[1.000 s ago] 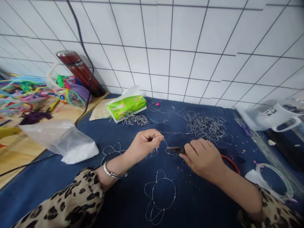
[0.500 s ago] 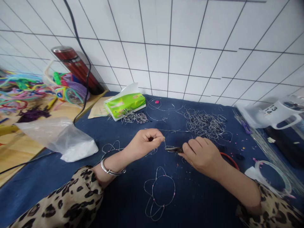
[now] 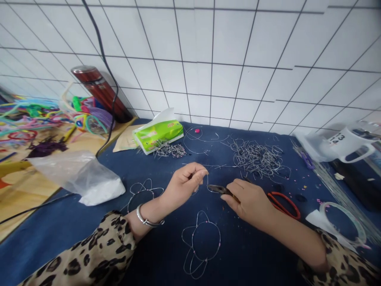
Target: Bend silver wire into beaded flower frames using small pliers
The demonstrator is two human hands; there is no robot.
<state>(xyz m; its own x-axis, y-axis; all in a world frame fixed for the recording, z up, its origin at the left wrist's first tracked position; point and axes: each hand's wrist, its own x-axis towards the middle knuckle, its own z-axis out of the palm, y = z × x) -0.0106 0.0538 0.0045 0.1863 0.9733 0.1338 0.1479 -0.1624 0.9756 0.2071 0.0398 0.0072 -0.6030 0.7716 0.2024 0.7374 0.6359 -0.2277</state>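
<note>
My left hand (image 3: 192, 178) pinches wire (image 3: 207, 180) | right hand (image 3: 248, 200) grips pliers (image 3: 219, 190), likely steadying it | beaded ring (image 3: 206, 260) nearside of grip

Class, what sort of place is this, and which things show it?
Probably a craft workbench: the right hand holds pliers, a wire tangle lies beyond, and a wire ring with petal-like loops lies nearer.

On the surface (image 3: 160, 242), a wire flower frame (image 3: 193, 238) is placed before the pliers (image 3: 220, 190). Behind them, a tissue pack (image 3: 159, 135) is set left of a wire heap (image 3: 257, 159). A plastic bag (image 3: 77, 172) is laid at left, a thermos (image 3: 99, 90) behind it; a mug (image 3: 347, 145) is placed at right.
</note>
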